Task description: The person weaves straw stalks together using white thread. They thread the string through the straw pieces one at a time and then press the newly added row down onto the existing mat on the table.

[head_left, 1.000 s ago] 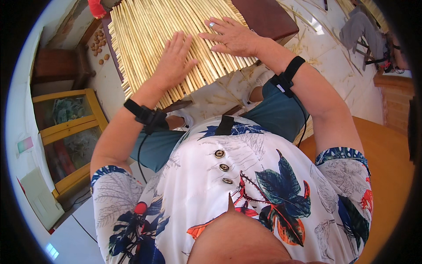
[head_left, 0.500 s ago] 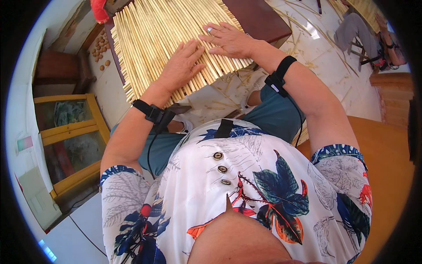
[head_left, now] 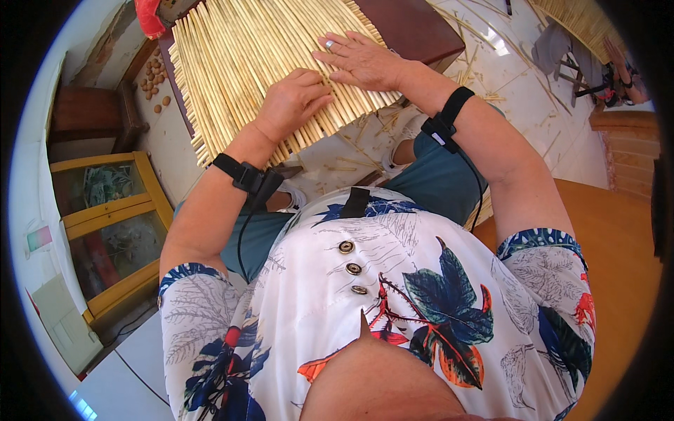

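While the row of pale sticks (head_left: 246,63) lies over the dark red table (head_left: 414,35), near ends overhanging, I have the right hand (head_left: 361,62) flat on them. Just beside, the left hand (head_left: 295,102) curls its fingers there; whether they pinch anything, I cannot tell. Leftward, brown round objects (head_left: 153,73) lie on the floor (head_left: 165,133).

Sticks (head_left: 246,52) laid side by side on a table (head_left: 423,31).
On them, the right hand (head_left: 361,62) is placed to the right of and slightly beyond the left hand (head_left: 291,105); on the floor (head_left: 165,133), round objects (head_left: 152,78) are scattered left of the table, stick scraps (head_left: 470,64) to its right.
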A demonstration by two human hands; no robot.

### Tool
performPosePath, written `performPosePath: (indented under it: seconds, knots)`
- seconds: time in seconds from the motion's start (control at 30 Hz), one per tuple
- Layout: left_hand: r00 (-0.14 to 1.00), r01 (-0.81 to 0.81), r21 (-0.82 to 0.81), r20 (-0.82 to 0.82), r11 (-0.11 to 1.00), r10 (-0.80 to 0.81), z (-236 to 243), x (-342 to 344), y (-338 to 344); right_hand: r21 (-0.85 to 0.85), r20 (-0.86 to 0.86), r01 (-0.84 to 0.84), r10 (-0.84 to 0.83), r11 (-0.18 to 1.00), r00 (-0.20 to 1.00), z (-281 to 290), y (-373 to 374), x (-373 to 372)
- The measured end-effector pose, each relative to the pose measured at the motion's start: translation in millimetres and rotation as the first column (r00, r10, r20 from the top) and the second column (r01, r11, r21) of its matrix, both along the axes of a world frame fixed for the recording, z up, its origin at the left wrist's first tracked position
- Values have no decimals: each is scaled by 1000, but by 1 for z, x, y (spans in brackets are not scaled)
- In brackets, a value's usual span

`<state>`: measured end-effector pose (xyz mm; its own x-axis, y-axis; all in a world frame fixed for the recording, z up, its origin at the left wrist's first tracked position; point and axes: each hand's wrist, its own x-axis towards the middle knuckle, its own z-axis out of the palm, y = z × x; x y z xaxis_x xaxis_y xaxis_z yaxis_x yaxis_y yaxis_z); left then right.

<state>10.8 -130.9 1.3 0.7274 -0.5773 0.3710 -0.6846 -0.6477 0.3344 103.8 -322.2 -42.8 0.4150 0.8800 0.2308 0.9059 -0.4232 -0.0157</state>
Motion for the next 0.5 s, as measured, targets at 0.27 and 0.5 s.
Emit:
performPosePath:
  seconds: [0.27,0.5]
  knots:
    - [993,-60,88,108,994,51,-6,14,-9,-57,-23,13,-15,998,1000,1,2,2]
    - [991,73,-9,112,997,-72,-9,30,-10,74,-48,-10,14,997,999,-3,2,6]
